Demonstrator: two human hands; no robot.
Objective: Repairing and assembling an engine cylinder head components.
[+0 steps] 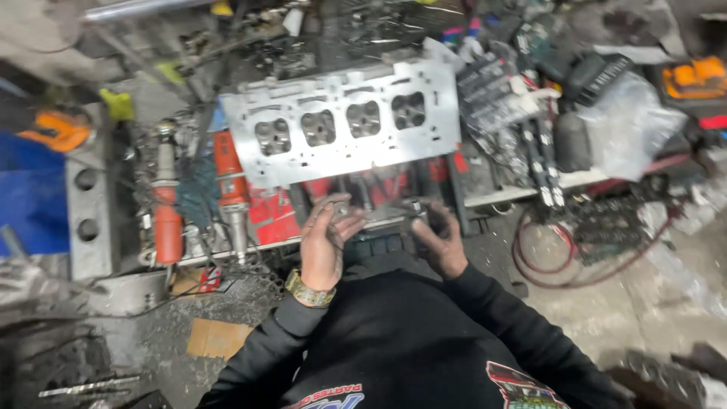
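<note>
A silver cylinder head (pixel 344 121) with several round chambers lies face up on a cluttered bench. Just in front of it, my left hand (pixel 323 242), with a gold watch on the wrist, pinches a small grey metal part (pixel 341 208) between its fingertips. My right hand (pixel 438 236) is greasy and curled around a small dark part (pixel 419 208) close beside the left hand. Both hands hover over a red tray of tools (pixel 276 220) at the bench's front edge. Black sleeves cover my arms.
Two orange-red power tools (pixel 231 189) (pixel 166 212) lie left of my hands. A grey engine block (pixel 87 204) stands at far left. Socket sets (pixel 492 95), a clear plastic bag (pixel 628 125) and a red hose (pixel 560 269) crowd the right. A cardboard scrap (pixel 218 337) lies on the dirty floor.
</note>
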